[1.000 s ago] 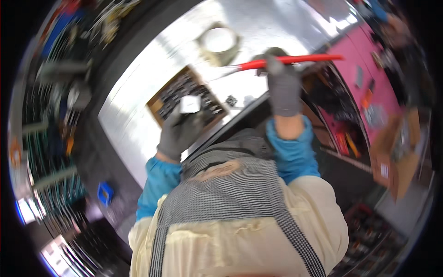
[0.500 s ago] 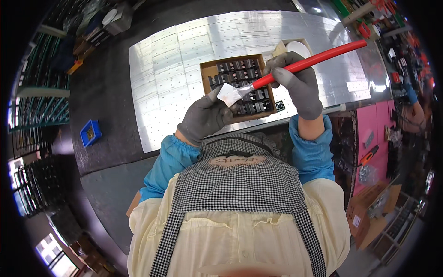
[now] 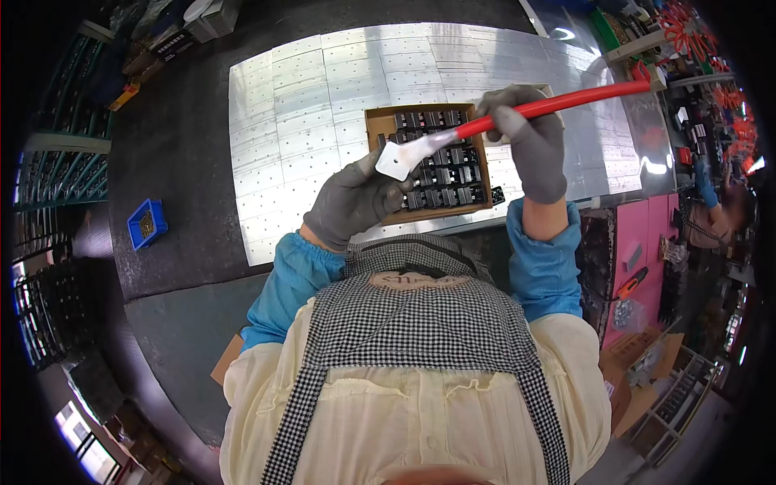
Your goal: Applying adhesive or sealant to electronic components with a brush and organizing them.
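My right hand [image 3: 529, 145], in a grey glove, grips the red handle of a brush [image 3: 566, 101] that slants up to the right. Its pale bristle end [image 3: 400, 159] points down-left, where my gloved left hand [image 3: 356, 202] pinches it between thumb and fingers. Both hands hover over a brown cardboard tray [image 3: 380, 121] filled with several small black parts [image 3: 440, 174] in rows. The tray sits on a shiny metal tabletop [image 3: 323, 97]. Blue sleeves and a checked apron fill the lower view.
A small blue bin [image 3: 147, 224] with small parts sits on the dark floor at left. Shelving racks [image 3: 48, 170] line the left side. A pink bench [image 3: 647, 250] with tools and red-handled tools on a rack [image 3: 687, 32] stand at right. Cardboard boxes [image 3: 638, 372] lie lower right.
The view swung from tilted to level over the table. My hands with the brush stayed together, and the left fingers now pinch the bristles above the tray.
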